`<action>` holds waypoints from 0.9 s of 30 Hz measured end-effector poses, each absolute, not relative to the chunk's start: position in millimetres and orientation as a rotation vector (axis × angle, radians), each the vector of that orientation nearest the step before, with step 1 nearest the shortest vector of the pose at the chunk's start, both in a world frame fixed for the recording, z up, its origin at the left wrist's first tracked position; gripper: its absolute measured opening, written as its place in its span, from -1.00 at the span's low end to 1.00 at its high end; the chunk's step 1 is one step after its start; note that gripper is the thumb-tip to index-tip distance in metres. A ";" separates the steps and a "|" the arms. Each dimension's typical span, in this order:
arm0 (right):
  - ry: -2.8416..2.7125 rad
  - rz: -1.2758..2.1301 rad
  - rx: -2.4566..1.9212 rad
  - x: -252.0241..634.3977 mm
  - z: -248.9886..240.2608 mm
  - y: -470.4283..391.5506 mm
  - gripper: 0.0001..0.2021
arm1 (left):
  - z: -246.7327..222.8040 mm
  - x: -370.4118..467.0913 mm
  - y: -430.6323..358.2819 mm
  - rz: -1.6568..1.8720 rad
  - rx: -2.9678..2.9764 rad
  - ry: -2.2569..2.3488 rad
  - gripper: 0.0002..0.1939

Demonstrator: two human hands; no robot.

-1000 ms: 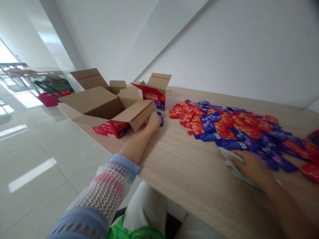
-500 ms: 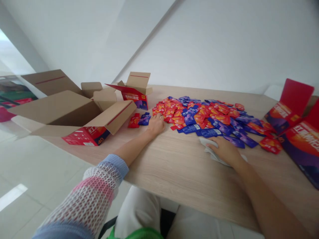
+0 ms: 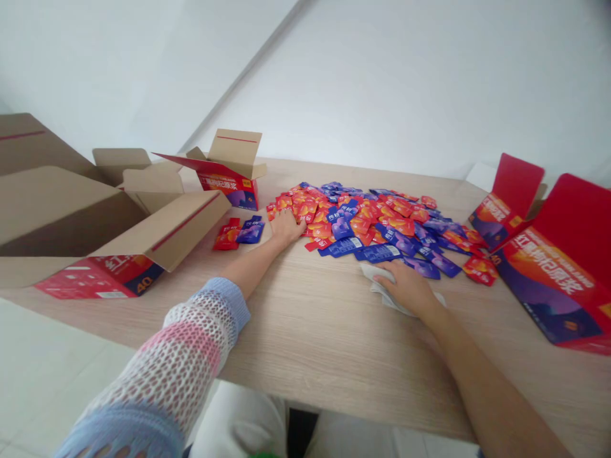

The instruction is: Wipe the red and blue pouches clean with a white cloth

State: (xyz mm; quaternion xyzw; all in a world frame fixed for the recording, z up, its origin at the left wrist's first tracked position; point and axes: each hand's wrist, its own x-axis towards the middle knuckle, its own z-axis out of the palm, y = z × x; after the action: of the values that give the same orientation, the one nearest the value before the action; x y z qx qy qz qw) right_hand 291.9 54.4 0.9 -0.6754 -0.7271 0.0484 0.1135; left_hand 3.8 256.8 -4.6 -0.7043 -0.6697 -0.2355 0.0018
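At the left edge of a heap of red and blue sachets (image 3: 344,219), my left hand (image 3: 286,229) touches some red ones. Its fingers reach over them and the thumb is spread apart; no sachet shows lifted in it. My right hand (image 3: 411,289) rests on the table in front of the heap. Under and between its fingers is a folded white cloth or tissue (image 3: 375,278). One red sachet (image 3: 226,235) and one blue sachet (image 3: 251,230) lie side by side, left of my left hand.
A large open carton (image 3: 86,280) stands at the left of the table (image 3: 305,331). Behind it is a smaller open red box (image 3: 229,184). Two open red boxes, a near one (image 3: 548,286) and a farther one (image 3: 496,219), stand at the right. A white wall rises behind.
My left hand has shifted slightly further onto the heap's edge, its thumb now spread. My right hand keeps its place on the white cloth. The view has turned a little to the right.
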 end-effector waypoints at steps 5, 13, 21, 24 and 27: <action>-2.130 0.141 -1.959 292.6 -0.5 54.1 -0.61 | -11.7 -4.4 277.1 -0.762 -2.228 -2.218 -0.53; -2.136 0.150 -1.958 292.0 0.1 52.5 -0.61 | -10.1 -21.2 289.9 -1.022 -2.313 -2.278 -0.74; -2.112 0.143 -1.916 294.5 -10.4 56.3 -0.64 | 19.4 -24.0 250.9 -1.352 -1.943 -2.133 -0.68; -2.120 0.156 -1.928 293.5 -7.7 56.5 -0.64 | 45.3 -22.8 241.8 -1.596 -1.876 -1.914 -0.65; -2.116 0.165 -1.950 292.1 -2.6 55.4 -0.65 | 70.6 -17.0 233.3 -1.851 -2.243 -1.518 -0.74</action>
State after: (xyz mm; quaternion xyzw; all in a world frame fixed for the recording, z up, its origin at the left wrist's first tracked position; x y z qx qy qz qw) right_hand 292.1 55.4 -2.6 -0.6710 -0.7279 0.0569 0.1293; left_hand -17.0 233.3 70.6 -0.6822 -0.4617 -0.5627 -0.0694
